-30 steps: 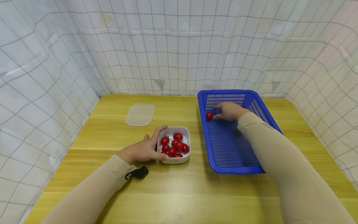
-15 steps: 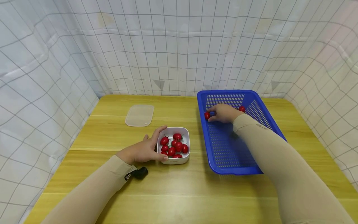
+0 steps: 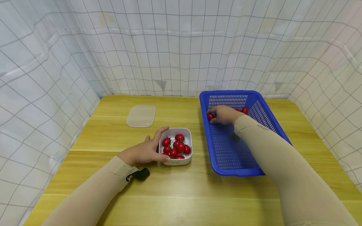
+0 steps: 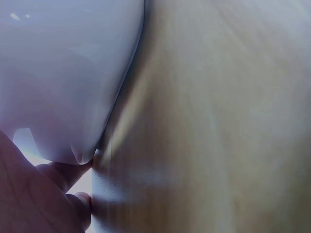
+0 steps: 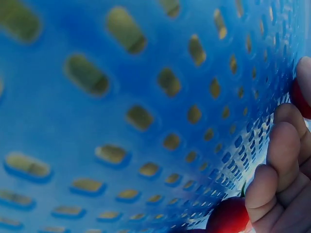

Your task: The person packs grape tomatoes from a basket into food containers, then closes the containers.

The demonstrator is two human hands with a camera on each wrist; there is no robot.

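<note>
In the head view my left hand holds a white square container by its left side, thumb at the front and fingers toward the back. Several cherry tomatoes with green stems lie in it. Inside the blue basket, my right hand pinches a cherry tomato near the left wall. The right wrist view shows that tomato partly hidden by the fingers. Another tomato sits below the curled fingers. The left wrist view shows the container's wall against the palm.
A translucent lid lies on the wooden table behind and left of the container. More tomatoes rest at the basket's far right, partly behind the right hand. A white gridded curtain surrounds the table's back and sides.
My right hand has moved left across the basket and taken hold of the tomato near its left wall. The tomatoes at the far right have come more into view. The left hand stays put.
</note>
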